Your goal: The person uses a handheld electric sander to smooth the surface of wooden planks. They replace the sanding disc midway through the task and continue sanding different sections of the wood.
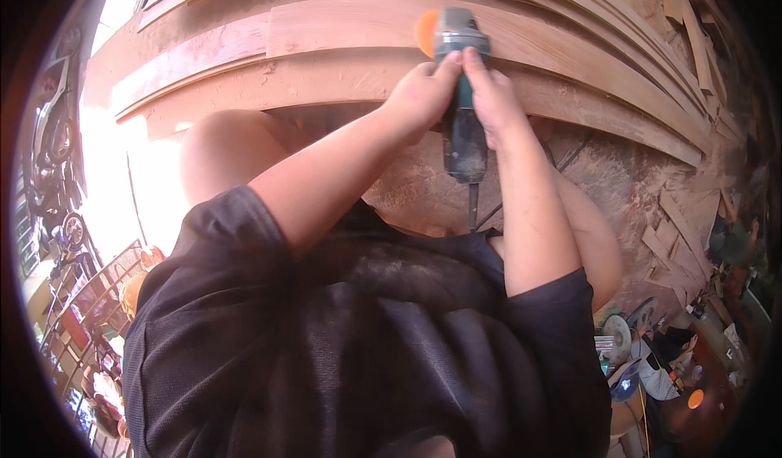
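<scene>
An angle grinder (466, 124) with a dark green body and grey metal head is gripped between both my hands. My left hand (423, 96) closes around its left side, thumb on top near the head. From the right, my right hand (491, 96) wraps the body, its thumb beside the other. An orange disc (426, 33) on the grinder's head is at the face of a light wooden board (350, 25); whether it touches the wood I cannot tell. The power cord (473, 205) runs from the tool's rear end toward me.
More long boards (603, 43) lie side by side beyond the tool. Wood offcuts (676, 238) are scattered on the dusty floor at right. Discs (617, 336) and assorted clutter sit at lower right. A metal rack (90, 311) and parked motorbikes (61, 132) stand at left.
</scene>
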